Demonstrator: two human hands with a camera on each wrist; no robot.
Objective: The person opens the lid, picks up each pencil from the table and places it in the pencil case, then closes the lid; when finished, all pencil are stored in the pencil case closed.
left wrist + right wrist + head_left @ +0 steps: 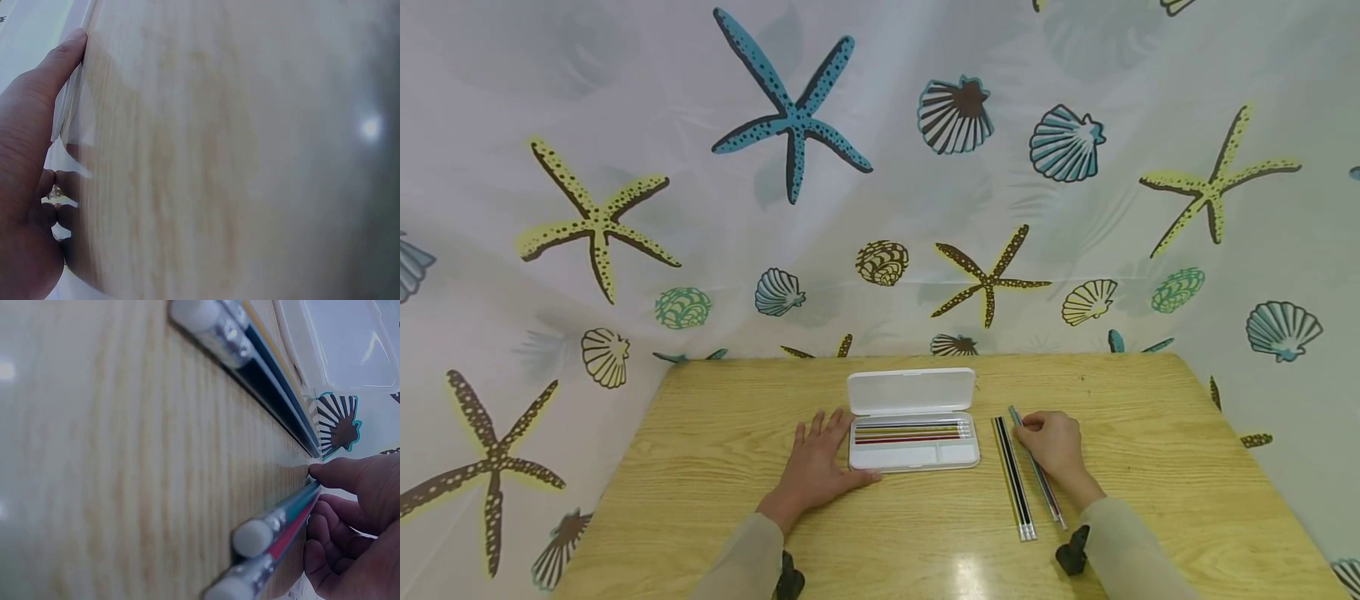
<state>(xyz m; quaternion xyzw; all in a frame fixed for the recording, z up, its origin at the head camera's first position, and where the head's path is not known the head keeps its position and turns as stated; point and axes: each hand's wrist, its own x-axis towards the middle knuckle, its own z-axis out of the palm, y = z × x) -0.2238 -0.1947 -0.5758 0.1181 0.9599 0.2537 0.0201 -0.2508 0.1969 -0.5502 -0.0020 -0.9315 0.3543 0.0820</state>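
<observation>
An open white pencil case (891, 456) lies on the table, its lid (912, 392) raised at the back. Several pencils (906, 432) lie side by side in its rear compartment. My left hand (816, 471) rests spread at the case's left front corner, thumb along the front edge and fingers by the left side. To the right of the case, my right hand (1054, 446) pinches a teal pencil (297, 506) and a red pencil (290, 540) between thumb and fingers, near their far ends. Their white erasers point toward me.
Between the case and my right hand lies a small group of dark and yellow pencils (1013, 479), erasers toward me. The wooden table (715, 467) meets a curtain (880, 200) printed with starfish and shells at the back and sides.
</observation>
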